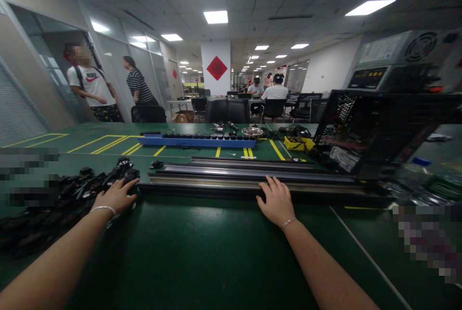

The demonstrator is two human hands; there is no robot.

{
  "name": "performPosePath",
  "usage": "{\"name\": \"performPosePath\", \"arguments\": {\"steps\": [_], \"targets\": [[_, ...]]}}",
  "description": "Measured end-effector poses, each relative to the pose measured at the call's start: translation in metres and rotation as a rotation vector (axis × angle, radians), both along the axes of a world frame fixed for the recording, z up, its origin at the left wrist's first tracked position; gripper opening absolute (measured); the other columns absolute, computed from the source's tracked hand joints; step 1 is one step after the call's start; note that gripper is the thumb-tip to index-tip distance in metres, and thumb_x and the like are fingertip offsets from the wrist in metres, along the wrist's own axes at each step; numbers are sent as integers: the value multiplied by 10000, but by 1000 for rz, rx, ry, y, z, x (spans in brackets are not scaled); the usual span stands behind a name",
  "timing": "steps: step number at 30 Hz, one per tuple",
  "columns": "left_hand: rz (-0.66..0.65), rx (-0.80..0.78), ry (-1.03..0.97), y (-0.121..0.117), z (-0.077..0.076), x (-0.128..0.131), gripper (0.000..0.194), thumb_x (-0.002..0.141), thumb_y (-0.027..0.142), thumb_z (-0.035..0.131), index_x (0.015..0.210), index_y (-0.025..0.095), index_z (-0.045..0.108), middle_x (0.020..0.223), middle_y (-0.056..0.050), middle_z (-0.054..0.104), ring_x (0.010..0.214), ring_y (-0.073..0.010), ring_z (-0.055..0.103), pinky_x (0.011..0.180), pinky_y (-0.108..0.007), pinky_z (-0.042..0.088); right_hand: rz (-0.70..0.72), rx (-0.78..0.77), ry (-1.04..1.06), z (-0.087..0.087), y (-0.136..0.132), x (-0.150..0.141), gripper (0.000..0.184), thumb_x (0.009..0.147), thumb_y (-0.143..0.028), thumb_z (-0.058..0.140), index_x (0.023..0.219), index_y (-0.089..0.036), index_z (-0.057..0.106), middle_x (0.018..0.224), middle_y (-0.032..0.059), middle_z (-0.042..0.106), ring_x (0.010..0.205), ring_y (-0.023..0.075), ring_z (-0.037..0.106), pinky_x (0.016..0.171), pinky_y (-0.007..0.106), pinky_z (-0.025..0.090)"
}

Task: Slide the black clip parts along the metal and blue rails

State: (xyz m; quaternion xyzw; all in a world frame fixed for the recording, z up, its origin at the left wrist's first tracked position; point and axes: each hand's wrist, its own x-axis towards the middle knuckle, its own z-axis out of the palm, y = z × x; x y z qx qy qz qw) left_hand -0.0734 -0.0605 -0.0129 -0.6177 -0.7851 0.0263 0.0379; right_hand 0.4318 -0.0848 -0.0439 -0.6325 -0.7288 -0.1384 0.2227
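Beside a heap of small black plastic parts (77, 192), my left hand (114, 198) has its thumb and forefinger apart. Its fingertips reach a small black piece (130, 175) at the heap's right edge; I cannot tell whether they touch it. My right hand (277, 201) is spread, its fingertips at the front of the long dark metal rails (212, 182) lying side by side across the green table (202, 252). A little black part (156, 164) sits by the left ends of the rails.
A blue strip tray (195, 143) with black parts lies behind the rails. An opened computer case (382, 127) carrying power supplies (399, 50) stands at right, near a yellow container (299, 144) and plastic bottles (440, 185). Two people (92, 86) are beyond the table at left.
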Motion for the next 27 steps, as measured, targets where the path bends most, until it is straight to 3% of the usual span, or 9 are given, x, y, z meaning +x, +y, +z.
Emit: {"name": "performPosePath", "arguments": {"steps": [3, 9, 19, 23, 27], "targets": [[31, 9, 8, -5, -5, -8, 586, 858, 495, 304, 1404, 284, 310, 1514, -138, 216, 1385, -340, 162, 1025, -622, 206, -1, 2, 0, -1, 0, 0, 384, 792, -344, 490, 1138, -216, 597, 1357, 111, 469, 1278, 280, 341, 1027, 444, 245], [-11, 92, 71, -11, -11, -15, 543, 865, 487, 320, 1383, 328, 340, 1524, -102, 196, 1377, -379, 152, 983, -696, 163, -3, 6, 1, -1, 1, 1, 379, 792, -347, 491, 1133, -220, 598, 1351, 108, 474, 1278, 279, 339, 1027, 444, 243], [0, 86, 262, 0, -10, -17, 531, 853, 437, 373, 1365, 300, 386, 1524, -106, 192, 1384, -374, 122, 996, -694, 56, 3, -3, 8, 0, 0, 0, 384, 794, -345, 488, 1141, -216, 593, 1359, 110, 465, 1280, 279, 335, 1029, 442, 241], [5, 34, 408, 2, -6, -10, 476, 883, 296, 309, 1343, 271, 430, 1523, -95, 187, 1392, -343, 116, 1009, -677, 63, 0, -13, 10, 1, 0, 0, 392, 796, -350, 488, 1149, -215, 590, 1362, 109, 462, 1283, 280, 330, 1036, 441, 233], [-25, -28, 375, 6, -6, -6, 488, 876, 176, 266, 1308, 235, 485, 1519, -96, 181, 1394, -337, 118, 1018, -672, 72, 0, -14, 9, 1, 1, 1, 388, 798, -348, 486, 1147, -216, 588, 1365, 103, 460, 1281, 278, 335, 1038, 440, 234]]}}
